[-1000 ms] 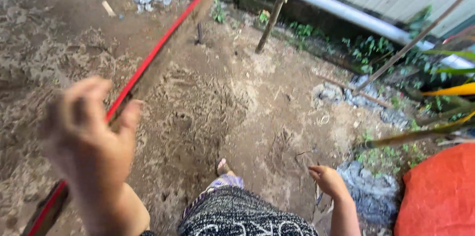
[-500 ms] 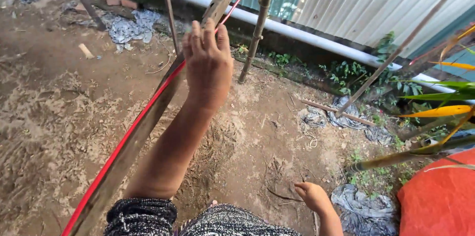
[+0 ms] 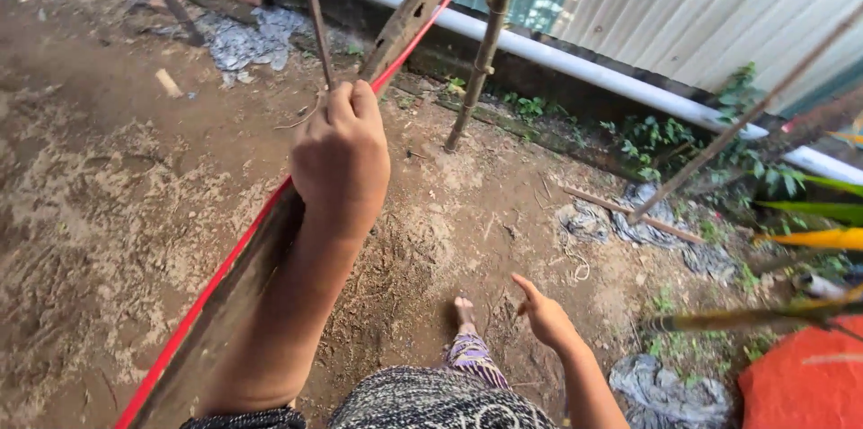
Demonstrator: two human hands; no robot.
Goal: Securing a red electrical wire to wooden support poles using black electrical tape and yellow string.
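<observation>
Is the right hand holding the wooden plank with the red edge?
No, the right hand hangs free with open fingers, while the left hand grips the wooden plank.

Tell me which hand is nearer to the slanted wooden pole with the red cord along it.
Left. The left hand is wrapped around the wooden pole and its red cord. The right hand hangs apart, lower and to the right, over the dirt ground, holding nothing.

left hand (image 3: pixel 342 159) raised, grip closed — right hand (image 3: pixel 544 317) low, open
</observation>
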